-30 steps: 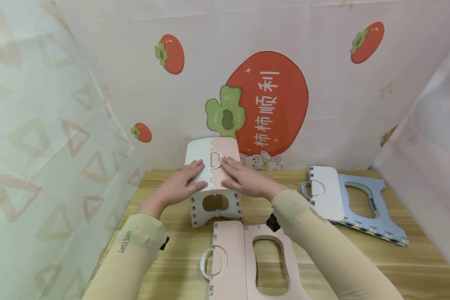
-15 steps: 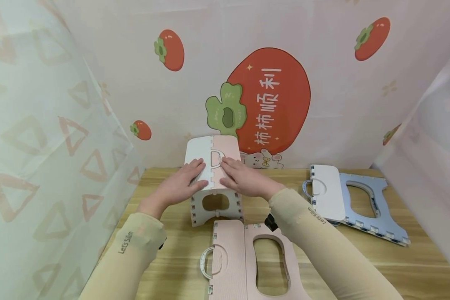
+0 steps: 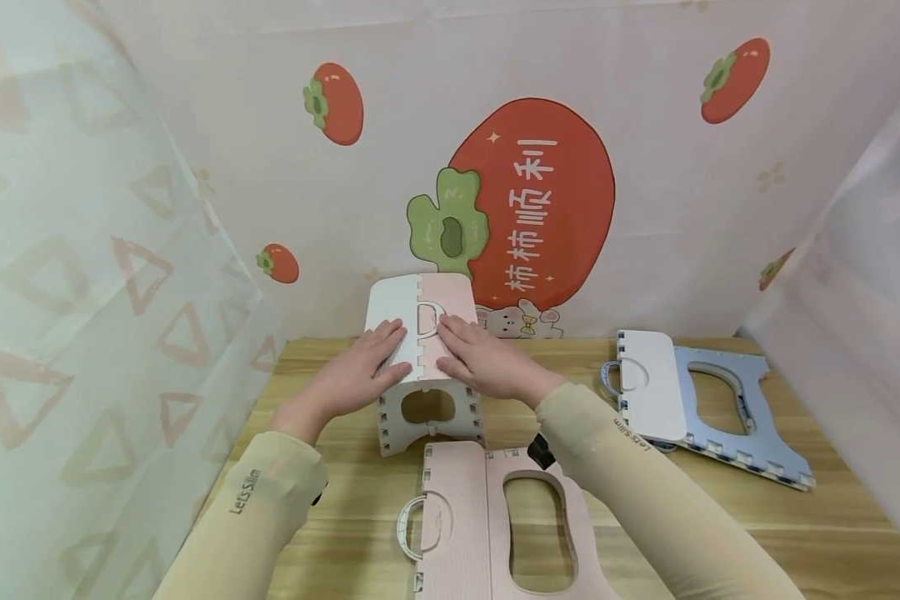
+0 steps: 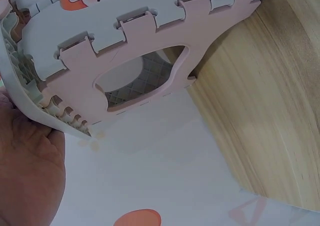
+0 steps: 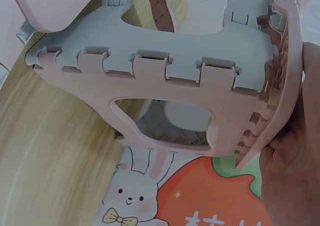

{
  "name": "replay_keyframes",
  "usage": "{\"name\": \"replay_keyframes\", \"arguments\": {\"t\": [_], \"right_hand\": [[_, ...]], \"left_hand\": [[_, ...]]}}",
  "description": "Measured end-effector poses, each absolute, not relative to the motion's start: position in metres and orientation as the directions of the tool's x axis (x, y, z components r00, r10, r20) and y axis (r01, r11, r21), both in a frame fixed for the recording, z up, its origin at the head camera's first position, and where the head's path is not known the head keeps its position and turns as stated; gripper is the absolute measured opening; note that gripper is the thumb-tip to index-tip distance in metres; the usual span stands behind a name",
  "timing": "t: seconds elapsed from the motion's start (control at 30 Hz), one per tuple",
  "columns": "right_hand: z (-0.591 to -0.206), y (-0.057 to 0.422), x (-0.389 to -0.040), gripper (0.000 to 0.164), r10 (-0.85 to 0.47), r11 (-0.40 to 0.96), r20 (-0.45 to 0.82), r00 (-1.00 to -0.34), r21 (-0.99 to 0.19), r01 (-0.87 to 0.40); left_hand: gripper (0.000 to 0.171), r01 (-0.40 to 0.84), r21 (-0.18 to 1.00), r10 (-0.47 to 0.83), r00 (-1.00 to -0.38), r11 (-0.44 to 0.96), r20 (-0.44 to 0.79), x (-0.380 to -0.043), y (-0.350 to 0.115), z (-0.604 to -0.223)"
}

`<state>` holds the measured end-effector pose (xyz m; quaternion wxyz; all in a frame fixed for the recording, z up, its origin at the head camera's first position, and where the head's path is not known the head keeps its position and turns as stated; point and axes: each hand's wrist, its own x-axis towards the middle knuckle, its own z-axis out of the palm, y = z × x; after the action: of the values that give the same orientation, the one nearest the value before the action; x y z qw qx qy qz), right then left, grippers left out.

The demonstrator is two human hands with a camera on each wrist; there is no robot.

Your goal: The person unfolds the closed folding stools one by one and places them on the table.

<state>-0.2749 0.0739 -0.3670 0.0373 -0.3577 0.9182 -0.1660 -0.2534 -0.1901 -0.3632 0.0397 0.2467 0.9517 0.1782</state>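
Observation:
An unfolded step stool (image 3: 429, 408) with a half white, half pink top stands upright at the back of the table. My left hand (image 3: 357, 373) rests with straight fingers on the white half of that top. On the pink half lies my right hand (image 3: 487, 358), its fingertips beside the small handle in the middle. Seen from the left wrist, the pink side panel (image 4: 80, 86) joins the white legs, and the palm is against the seat edge. The right wrist view has the seat's pink edge (image 5: 290, 86) against my right palm.
A folded pink stool (image 3: 457, 525) lies flat on the wooden table (image 3: 345, 500) in front of the standing one. At the right lies a folded white and blue stool (image 3: 652, 387). A printed cloth wall (image 3: 270, 167) rises right behind.
Both hands stay on the top of the standing stool. The view shifts slightly, and nothing else has visibly moved.

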Motion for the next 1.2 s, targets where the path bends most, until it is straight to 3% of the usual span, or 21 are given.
{"name": "replay_keyframes", "arguments": {"t": [0.4, 0.67, 1.2], "right_hand": [[-0.365, 0.075, -0.272, 0.068, -0.679, 0.666, 0.080, -0.729, -0.350, -0.659], [-0.365, 0.071, -0.263, 0.073, -0.740, 0.617, 0.142, -0.658, -0.246, -0.747], [-0.369, 0.072, -0.262, 0.060, -0.759, 0.530, 0.269, -0.593, -0.272, -0.803]], "left_hand": [[0.075, 0.437, 0.343, 0.468, -0.884, 0.831, -0.008, -0.249, -0.189, -0.361], [0.076, 0.432, 0.332, 0.456, -0.890, 0.838, 0.007, -0.245, -0.192, -0.362], [0.074, 0.446, 0.256, 0.447, -0.893, 0.858, 0.059, -0.230, -0.198, -0.361]]}}
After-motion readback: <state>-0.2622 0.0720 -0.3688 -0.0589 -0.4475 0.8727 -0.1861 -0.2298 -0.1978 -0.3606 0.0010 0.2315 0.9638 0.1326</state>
